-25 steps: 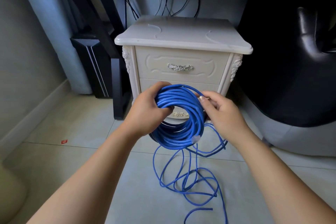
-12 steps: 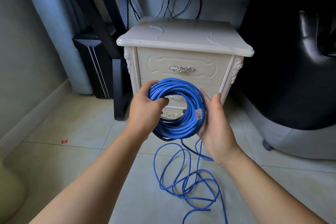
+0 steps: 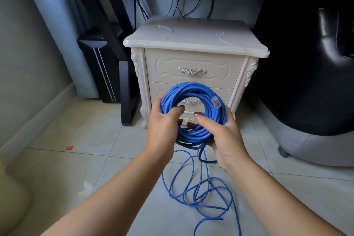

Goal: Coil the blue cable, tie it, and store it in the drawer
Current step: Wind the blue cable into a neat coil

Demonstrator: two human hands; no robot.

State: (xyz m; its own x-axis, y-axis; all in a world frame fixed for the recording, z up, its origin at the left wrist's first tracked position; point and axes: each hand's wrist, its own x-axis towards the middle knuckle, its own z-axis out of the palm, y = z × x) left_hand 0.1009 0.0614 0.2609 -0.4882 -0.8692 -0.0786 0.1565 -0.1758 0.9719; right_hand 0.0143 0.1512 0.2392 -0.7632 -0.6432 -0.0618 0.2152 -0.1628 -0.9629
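Observation:
A thick coil of blue cable (image 3: pixel 188 90) is held upright in front of a cream nightstand (image 3: pixel 195 44). My left hand (image 3: pixel 162 122) grips the coil's left side, thumb through the ring. My right hand (image 3: pixel 220 130) grips its lower right side, thumb inside the ring. A clear plug (image 3: pixel 216 102) lies on the coil's upper right. The loose rest of the cable (image 3: pixel 201 188) trails in loops on the tiled floor below. Both drawers are closed; the top drawer's silver handle (image 3: pixel 192 71) shows above the coil.
A black desk leg (image 3: pixel 126 90) and a dark computer case (image 3: pixel 97 71) stand left of the nightstand. A black chair (image 3: pixel 310 63) on a grey base fills the right. Black wires hang behind. A small red scrap (image 3: pixel 69 147) lies on the floor at left.
The coil has turned: the clear plug went from its bottom round to its upper right. My right hand slid down to the coil's lower right. The loose loops on the floor shifted.

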